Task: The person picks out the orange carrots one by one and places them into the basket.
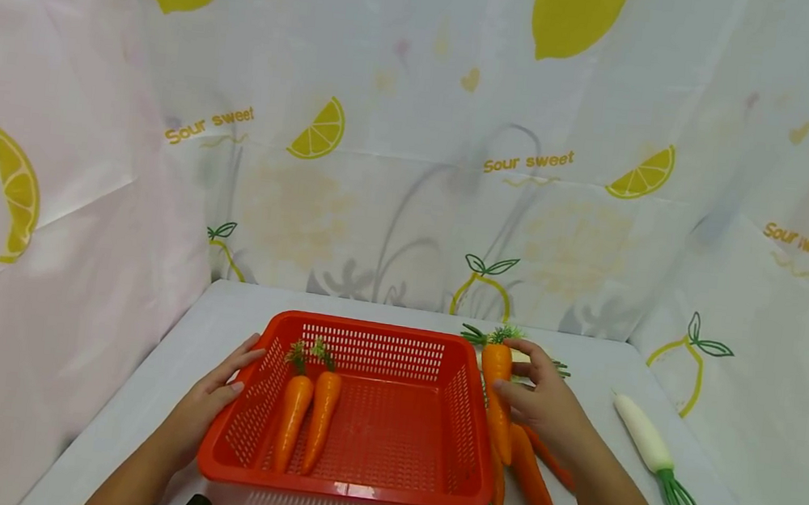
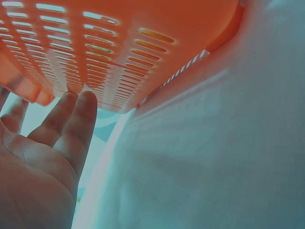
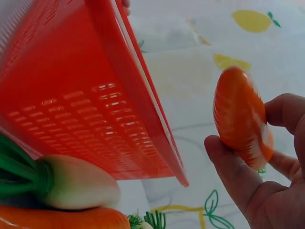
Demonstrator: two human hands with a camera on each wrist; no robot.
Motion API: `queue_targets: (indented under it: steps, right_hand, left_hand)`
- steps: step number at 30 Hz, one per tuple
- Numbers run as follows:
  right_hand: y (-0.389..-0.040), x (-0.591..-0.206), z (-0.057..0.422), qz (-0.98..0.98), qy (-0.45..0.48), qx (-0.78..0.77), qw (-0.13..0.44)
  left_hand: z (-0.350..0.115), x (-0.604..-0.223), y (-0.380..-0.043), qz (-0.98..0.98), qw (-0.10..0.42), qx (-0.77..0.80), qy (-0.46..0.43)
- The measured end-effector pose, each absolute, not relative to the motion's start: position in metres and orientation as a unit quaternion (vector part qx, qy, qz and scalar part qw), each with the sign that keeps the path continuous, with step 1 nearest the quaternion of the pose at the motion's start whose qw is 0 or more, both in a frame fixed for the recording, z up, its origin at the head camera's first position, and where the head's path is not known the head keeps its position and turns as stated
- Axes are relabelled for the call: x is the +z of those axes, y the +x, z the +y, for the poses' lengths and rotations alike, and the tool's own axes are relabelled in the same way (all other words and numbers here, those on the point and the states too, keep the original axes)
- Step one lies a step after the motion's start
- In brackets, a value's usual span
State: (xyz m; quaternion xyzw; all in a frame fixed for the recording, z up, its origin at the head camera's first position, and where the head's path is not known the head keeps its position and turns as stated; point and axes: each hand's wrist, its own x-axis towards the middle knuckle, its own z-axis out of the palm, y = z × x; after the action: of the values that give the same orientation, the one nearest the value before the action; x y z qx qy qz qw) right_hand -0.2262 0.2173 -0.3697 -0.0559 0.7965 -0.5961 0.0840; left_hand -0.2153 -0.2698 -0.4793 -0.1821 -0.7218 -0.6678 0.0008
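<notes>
A red slotted plastic basket point(image 1: 387, 430) stands on the table with two orange carrots point(image 1: 293, 416) lying side by side in its left part. My left hand point(image 1: 203, 400) rests against its left side; in the left wrist view, the fingertips point(image 2: 86, 102) touch the slotted outer wall. Just beyond the right rim, my right hand point(image 1: 544, 396) pinches a carrot point(image 1: 496, 391) between thumb and fingers near its leafy top. In the right wrist view this carrot point(image 3: 238, 114) is held up, apart from the basket. More carrots point(image 1: 532, 476) lie under and beside that hand.
A white radish point(image 1: 643, 434) with green stalks lies at the table's right. Another, partly hidden white radish is behind my right hand; a radish point(image 3: 81, 183) also lies beside the basket wall. Lemon-printed cloth point(image 1: 407, 228) hangs behind and along both sides.
</notes>
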Motion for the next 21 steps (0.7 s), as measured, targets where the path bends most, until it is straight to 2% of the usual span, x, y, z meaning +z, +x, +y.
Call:
queue_targets:
  steps: [9,21]
  right_hand:
    - [-0.229,-0.367,0.19,0.79,-0.031,-0.603,0.11]
    - [-0.232,-0.366,0.173,0.784,-0.049,-0.607,0.124]
  left_hand:
    - [-0.27,-0.478,-0.215,-0.725,-0.003,-0.666,-0.174]
    - [-0.267,-0.475,-0.213,-0.727,-0.005,-0.666,-0.166]
